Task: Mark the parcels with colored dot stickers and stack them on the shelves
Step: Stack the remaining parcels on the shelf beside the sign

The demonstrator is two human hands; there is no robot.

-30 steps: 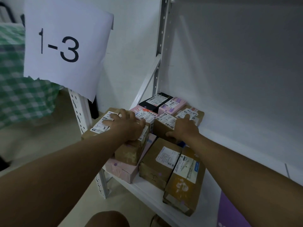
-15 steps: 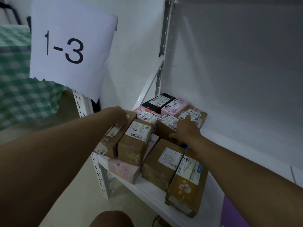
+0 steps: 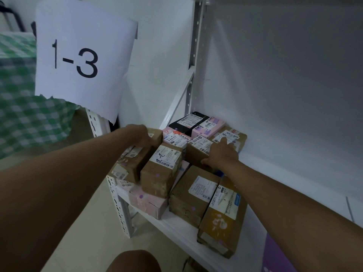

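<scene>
Several parcels lie packed on the white shelf (image 3: 176, 226), several of them with purple dot stickers. My left hand (image 3: 140, 134) holds the far end of a long brown parcel (image 3: 133, 163) at the shelf's left edge, fingers curled over its end. That parcel lies beside a labelled brown box (image 3: 163, 173), which sits on a pink box (image 3: 147, 200). My right hand (image 3: 221, 155) rests with straight fingers on a brown parcel (image 3: 197, 152) in the middle row, its fingertips reaching the parcel behind (image 3: 238, 138).
A black box (image 3: 188, 120) and a pink box (image 3: 208, 124) lie at the back. Two brown parcels (image 3: 192, 195) (image 3: 222, 218) lie in front. A paper sign "1-3" (image 3: 84, 59) hangs on the left post. A green checked cloth (image 3: 29, 114) is to the left and a purple object (image 3: 279, 256) is at bottom right.
The long brown parcel has swung round and now lies lengthwise beside the labelled box. My left hand has slid to its far end. My right hand has stayed in place.
</scene>
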